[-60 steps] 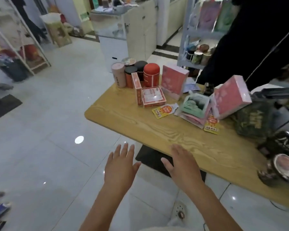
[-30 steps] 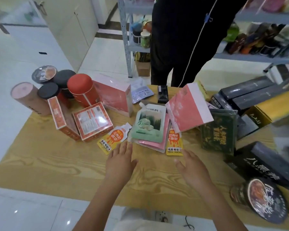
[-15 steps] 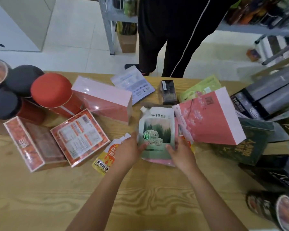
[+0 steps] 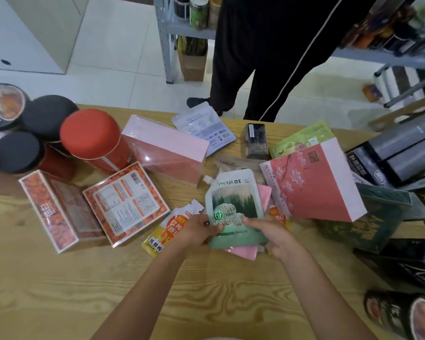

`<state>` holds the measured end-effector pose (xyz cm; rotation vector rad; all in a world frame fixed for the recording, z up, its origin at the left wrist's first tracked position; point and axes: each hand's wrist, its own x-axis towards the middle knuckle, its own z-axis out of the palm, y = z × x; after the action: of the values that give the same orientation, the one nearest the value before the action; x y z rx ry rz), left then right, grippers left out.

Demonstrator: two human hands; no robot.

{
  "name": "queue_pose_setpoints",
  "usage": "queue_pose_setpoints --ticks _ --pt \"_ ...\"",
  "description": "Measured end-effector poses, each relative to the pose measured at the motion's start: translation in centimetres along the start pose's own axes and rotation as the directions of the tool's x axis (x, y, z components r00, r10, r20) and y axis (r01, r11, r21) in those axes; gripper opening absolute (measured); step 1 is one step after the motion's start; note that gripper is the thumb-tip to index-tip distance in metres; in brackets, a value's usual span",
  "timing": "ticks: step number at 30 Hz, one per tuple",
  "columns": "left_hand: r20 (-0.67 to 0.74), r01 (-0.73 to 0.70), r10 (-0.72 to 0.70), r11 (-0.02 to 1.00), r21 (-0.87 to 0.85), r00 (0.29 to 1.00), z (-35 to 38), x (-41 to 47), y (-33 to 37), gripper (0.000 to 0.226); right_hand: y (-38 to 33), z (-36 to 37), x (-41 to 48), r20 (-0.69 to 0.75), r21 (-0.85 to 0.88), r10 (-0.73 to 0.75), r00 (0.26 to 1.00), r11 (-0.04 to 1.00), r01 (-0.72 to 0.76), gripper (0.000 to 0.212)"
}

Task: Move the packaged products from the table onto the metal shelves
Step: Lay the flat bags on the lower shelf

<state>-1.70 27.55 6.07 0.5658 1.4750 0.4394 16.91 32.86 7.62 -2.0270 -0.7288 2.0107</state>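
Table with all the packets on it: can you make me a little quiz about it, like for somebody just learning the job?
1. True or false: the left hand and the right hand both grip the green pouch.
2. What lies right under the pouch? A) a pink packet B) a blue plate C) a spoon
3. Fill the gap: the blossom box lies on the pouch's ___ side.

Key: 1 true. 2 A. 3 right.
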Motion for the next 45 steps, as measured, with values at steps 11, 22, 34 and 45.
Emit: queue_pose_setpoints --ticks 11,22,34,45 --pt "-0.093 -0.167 0.148 0.954 -0.250 0.985 2.0 -5.9 -4.1 0.028 4.6 -1.1 -4.8 0.101 0.197 -0.146 0.984 0.973 0.125 0.058" --pt "-0.371 -0.469 0.293 0.650 -0.599 0.881 8.3 -18.0 -11.3 0.060 10.0 -7.3 -10.9 0.249 0.332 -0.291 0.924 0.922 0.200 0.022" --pt "-0.744 -0.798 0.291 0.263 -0.542 0.601 12.0 -32.3 -21.1 0.064 14.5 -0.1 -18.5 0.645 0.126 -0.310 0.699 0.945 0.303 0.027" --pt "-0.900 -0.946 -0.355 0.106 -0.305 0.251 14.7 -45.9 -37.9 0.076 24.8 19.2 -28.0 0.889 -0.303 -0.023 0.457 0.719 0.626 0.035"
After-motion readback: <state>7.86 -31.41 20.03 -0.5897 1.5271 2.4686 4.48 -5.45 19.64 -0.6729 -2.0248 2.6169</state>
